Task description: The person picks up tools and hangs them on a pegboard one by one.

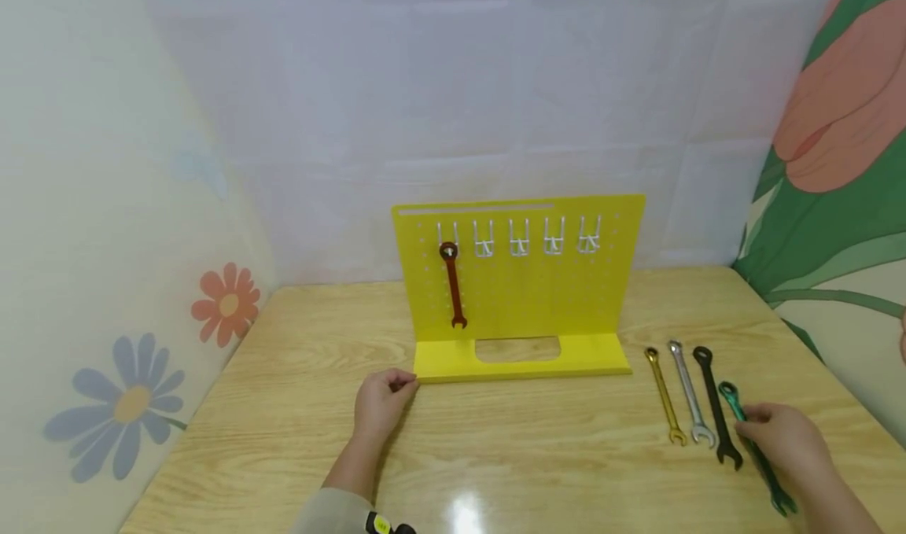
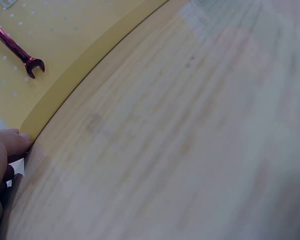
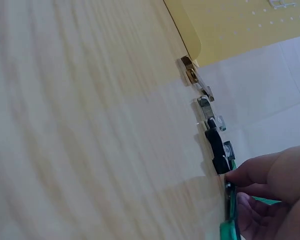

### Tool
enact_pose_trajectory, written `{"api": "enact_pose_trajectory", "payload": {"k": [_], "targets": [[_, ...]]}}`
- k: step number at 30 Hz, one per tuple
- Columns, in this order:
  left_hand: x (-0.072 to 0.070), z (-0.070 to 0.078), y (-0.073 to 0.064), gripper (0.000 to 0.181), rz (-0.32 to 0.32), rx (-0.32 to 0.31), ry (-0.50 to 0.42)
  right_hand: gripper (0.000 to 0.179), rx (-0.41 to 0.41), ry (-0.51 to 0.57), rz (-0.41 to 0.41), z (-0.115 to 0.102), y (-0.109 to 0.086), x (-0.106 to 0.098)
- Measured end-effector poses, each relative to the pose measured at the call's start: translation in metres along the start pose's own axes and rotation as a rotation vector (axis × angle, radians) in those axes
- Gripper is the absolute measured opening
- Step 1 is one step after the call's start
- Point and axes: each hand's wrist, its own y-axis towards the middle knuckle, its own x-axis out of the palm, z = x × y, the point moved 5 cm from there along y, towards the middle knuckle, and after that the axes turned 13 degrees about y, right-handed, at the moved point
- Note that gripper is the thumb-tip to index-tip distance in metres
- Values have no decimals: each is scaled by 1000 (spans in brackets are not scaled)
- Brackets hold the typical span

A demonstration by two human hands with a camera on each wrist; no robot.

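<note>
At the front left corner of a yellow pegboard stand (image 1: pixel 538 298), my left hand (image 1: pixel 382 406) pinches the edge of the base between thumb and fingers. A red combination wrench (image 1: pixel 454 286) hangs on the leftmost hook, its open end down. On the right, my right hand (image 1: pixel 791 441) pinches a green combination wrench (image 1: pixel 763 468) by its shaft, thumb and fingertips on it in the right wrist view. Beside it lie a black wrench (image 1: pixel 717 404), a silver wrench (image 1: pixel 689 388) and a gold wrench (image 1: pixel 664 392), roughly side by side with open ends toward me.
Several white wire hooks (image 1: pixel 519 239) run in a row along the upper pegboard, right of the red wrench. The wood-grain table (image 1: pixel 538 432) carries everything. A white cloth (image 1: pixel 460 109) hangs behind, and flower-patterned walls (image 1: pixel 141 282) stand at both sides.
</note>
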Motion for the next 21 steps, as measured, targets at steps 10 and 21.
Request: {"api": "enact_pose_trajectory", "payload": {"k": [10, 21], "targets": [[0, 1, -1, 7, 13, 4, -4, 49, 6, 34, 86, -4, -1, 2], [0, 0, -1, 9, -4, 6, -6, 55, -11, 17, 66, -5, -3, -2]]}}
